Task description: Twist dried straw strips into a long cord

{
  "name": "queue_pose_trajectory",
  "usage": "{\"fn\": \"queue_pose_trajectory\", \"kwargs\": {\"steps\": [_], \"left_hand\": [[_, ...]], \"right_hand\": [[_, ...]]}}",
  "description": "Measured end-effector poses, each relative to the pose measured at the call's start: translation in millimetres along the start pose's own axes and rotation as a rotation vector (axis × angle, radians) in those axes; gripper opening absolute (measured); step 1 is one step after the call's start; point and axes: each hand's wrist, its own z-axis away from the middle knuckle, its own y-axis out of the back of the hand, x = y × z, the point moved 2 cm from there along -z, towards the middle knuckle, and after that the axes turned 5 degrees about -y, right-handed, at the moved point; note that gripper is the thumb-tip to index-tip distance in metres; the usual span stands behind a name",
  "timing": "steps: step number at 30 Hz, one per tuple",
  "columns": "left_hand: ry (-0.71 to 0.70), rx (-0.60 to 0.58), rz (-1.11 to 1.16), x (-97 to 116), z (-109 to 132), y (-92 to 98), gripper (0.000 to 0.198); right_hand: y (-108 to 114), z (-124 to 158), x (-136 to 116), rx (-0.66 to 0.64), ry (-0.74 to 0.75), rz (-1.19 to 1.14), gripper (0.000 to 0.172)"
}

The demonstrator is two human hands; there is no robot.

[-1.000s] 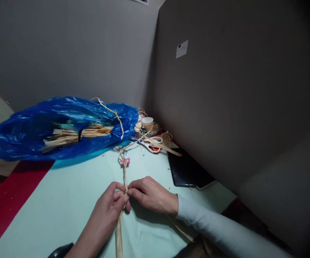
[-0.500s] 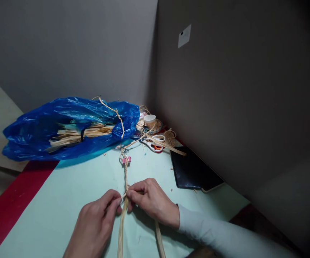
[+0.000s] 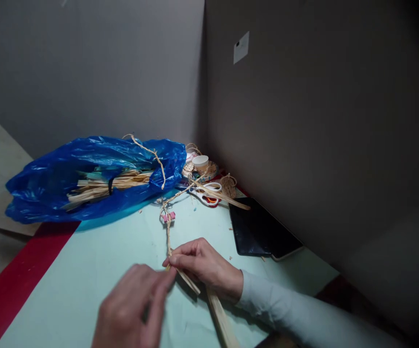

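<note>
A thin twisted straw cord [image 3: 168, 234] runs toward me from a pink binder clip [image 3: 168, 217] on the table. My right hand [image 3: 204, 266] pinches the cord's near end between thumb and forefinger. My left hand [image 3: 133, 304], slightly blurred, is just below and left, with thumb and forefinger closed together at the straw strand beneath the right fingertips. A loose strand end [image 3: 187, 282] sticks out to the lower right below the right hand. A wider flat straw strip [image 3: 221, 319] extends from under the right wrist toward the near edge.
A blue plastic bag [image 3: 42, 186] holds a tied straw bundle [image 3: 129, 180] at the back left. White-handled scissors [image 3: 211, 193], a paper cup [image 3: 200, 163] and a twine ball [image 3: 228, 185] sit near the wall corner. A dark tablet [image 3: 260, 232] lies to the right.
My left hand has moved down and nearer, turning its fingers toward the right. The strand hanging straight down no longer shows; a loose end now points lower right. My right hand keeps its pinch.
</note>
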Motion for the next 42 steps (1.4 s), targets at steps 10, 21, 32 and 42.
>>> {"fn": "queue_pose_trajectory", "kwargs": {"steps": [10, 21, 32, 42], "left_hand": [[0.666, -0.420, 1.219, -9, -32, -25.2, 0.022], [0.688, -0.257, 1.118, -8, -22, -30.5, 0.035], [0.648, -0.216, 0.862, -7, -20, -29.1, 0.024], [0.655, -0.178, 1.022, -7, -16, -29.8, 0.030]], "right_hand": [[3, -2, 1, -0.054, 0.132, 0.140, 0.030], [0, 12, -11, 0.020, 0.189, 0.664, 0.024], [-5, 23, -8, 0.240, 0.377, 1.280, 0.015], [-15, 28, -3, 0.116, 0.577, 1.421, 0.011]]}}
